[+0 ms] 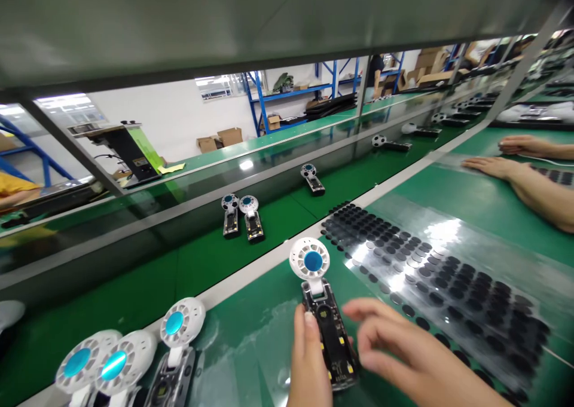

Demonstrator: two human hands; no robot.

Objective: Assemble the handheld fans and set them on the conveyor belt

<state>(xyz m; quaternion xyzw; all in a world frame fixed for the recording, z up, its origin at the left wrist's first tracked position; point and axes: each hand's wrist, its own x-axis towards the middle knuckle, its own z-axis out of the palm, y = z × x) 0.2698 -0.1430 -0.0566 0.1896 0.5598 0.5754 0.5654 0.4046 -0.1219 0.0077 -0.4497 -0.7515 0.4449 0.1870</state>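
Note:
My left hand (pixel 308 359) grips the black body of a small handheld fan (pixel 321 311) lying on the green bench, its white round head with a blue centre pointing away from me. My right hand (pixel 403 350) hovers just right of the fan body, fingers curled and spread, holding nothing I can see. A clear sheet of several round black pads (pixel 430 269) lies to the right of the fan.
Three more fans (pixel 134 365) lie at the lower left. Further fans (pixel 242 216) ride the green conveyor belt beyond the bench edge. Another person's hands (pixel 506 168) rest on the bench at the right. A metal shelf (pixel 224 24) hangs overhead.

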